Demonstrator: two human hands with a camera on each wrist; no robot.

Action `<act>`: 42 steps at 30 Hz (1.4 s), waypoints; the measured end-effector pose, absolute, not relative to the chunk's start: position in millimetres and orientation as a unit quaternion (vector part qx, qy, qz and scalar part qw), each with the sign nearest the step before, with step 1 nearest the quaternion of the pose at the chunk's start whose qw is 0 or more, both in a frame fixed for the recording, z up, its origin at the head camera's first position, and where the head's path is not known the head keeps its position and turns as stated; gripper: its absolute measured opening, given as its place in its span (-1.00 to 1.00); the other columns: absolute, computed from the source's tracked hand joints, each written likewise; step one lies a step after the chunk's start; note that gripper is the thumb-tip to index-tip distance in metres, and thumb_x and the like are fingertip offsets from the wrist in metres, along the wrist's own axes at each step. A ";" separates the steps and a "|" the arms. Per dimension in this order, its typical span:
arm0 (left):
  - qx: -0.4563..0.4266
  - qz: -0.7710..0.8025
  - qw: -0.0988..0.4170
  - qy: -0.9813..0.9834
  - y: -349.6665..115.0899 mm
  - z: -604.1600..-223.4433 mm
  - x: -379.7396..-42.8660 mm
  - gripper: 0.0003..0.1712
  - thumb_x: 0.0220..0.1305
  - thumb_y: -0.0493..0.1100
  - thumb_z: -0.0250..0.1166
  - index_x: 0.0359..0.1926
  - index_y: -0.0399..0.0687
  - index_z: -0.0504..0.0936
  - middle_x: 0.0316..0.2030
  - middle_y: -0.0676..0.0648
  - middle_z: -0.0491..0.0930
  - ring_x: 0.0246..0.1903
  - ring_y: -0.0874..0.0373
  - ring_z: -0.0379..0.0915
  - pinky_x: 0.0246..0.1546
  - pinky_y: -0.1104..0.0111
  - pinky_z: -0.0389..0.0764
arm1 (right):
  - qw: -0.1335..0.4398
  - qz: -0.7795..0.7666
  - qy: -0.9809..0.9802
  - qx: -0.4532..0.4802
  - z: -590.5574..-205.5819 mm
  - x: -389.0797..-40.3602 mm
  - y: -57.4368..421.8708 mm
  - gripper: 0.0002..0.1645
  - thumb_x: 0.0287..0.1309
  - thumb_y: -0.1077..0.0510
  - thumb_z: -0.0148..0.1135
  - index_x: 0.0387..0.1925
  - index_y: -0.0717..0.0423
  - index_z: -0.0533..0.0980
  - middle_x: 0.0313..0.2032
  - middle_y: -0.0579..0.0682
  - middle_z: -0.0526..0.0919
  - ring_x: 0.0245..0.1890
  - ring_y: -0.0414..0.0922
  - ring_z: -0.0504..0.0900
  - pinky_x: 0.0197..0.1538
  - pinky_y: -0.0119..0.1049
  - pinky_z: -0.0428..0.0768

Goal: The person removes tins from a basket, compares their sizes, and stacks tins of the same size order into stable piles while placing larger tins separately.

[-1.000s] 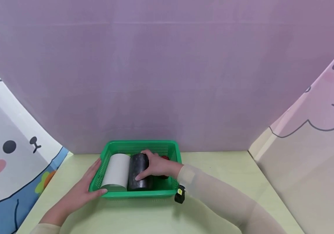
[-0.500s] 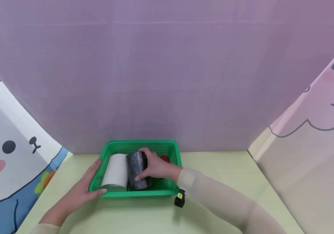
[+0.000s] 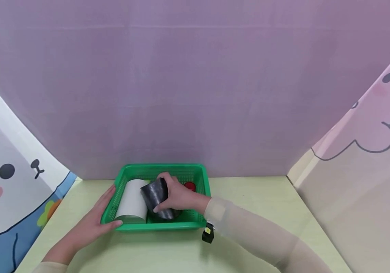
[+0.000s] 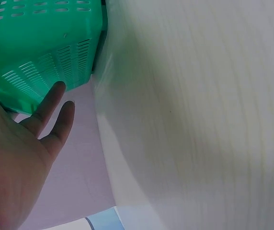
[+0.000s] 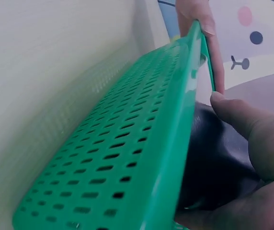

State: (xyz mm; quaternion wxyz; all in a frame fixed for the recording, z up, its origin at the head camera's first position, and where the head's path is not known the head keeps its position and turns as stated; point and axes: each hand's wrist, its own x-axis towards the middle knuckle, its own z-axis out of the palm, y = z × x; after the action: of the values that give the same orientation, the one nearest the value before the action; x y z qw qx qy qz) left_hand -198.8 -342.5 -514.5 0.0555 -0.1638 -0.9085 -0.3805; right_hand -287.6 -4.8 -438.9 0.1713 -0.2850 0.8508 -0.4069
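In the head view a green plastic basket [image 3: 167, 226] stands on the table. My left hand [image 3: 90, 223] rests against its left side, thumb on the front rim; in the left wrist view two straight fingers [image 4: 60, 127] show beside the slotted wall. Inside the basket my right hand [image 3: 181, 195] grips a dark, glossy cylinder [image 3: 154, 195], thumb on the near side and fingers over the far side. The cylinder tilts, its upper end to the left, close by a white cylinder [image 3: 132, 199]. A red round thing [image 3: 190, 186] lies at the right, partly behind the right hand.
The pale table [image 3: 249, 201] ends at a purple backdrop [image 3: 195, 94]. Cartoon-printed cloth panels slope up on the left [image 3: 14, 151] and right [image 3: 368, 159]. A small black device [image 3: 208, 234] hangs under the right wrist, near the basket's front right corner.
The right hand has turned the dark cylinder from lying straight to tilted, upper end leftward, and moved slightly left. More of the red thing shows. The left hand stays at the basket.
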 end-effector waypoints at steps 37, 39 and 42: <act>-0.166 -0.382 0.057 -0.907 -345.0 -515.4 -202.5 0.35 0.38 0.05 0.59 0.84 0.12 -0.19 0.79 -0.20 -0.22 0.65 -0.57 -0.19 0.30 -0.66 0.17 | 0.047 -0.527 0.806 -0.265 -415.4 -306.2 52.8 0.14 0.16 -0.08 0.74 0.57 -0.41 0.18 0.41 0.00 0.46 0.29 0.06 0.57 0.23 0.12 0.66; -0.165 -0.379 0.058 -0.909 -344.9 -515.8 -202.1 0.35 0.38 0.06 0.59 0.84 0.13 -0.19 0.79 -0.20 -0.21 0.66 -0.57 -0.19 0.30 -0.66 0.17 | 0.038 -0.547 0.797 -0.254 -412.5 -306.9 63.0 0.14 0.18 -0.05 0.74 0.57 -0.42 0.17 0.42 0.01 0.43 0.31 0.10 0.55 0.23 0.17 0.67; -0.164 -0.376 0.060 -0.910 -344.8 -516.5 -201.0 0.36 0.38 0.07 0.59 0.84 0.14 -0.19 0.79 -0.20 -0.21 0.66 -0.56 -0.19 0.30 -0.65 0.18 | 0.022 -0.576 0.781 -0.243 -408.1 -308.1 78.8 0.15 0.20 0.01 0.72 0.58 -0.41 0.14 0.47 0.04 0.39 0.38 0.15 0.52 0.27 0.24 0.64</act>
State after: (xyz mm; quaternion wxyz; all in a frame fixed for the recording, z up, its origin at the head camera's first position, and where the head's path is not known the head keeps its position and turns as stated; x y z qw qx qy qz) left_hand -201.0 -344.8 -516.5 0.0602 -0.1642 -0.9101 -0.3756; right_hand -308.1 78.8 -408.1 0.0221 -0.2426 0.7806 -0.5756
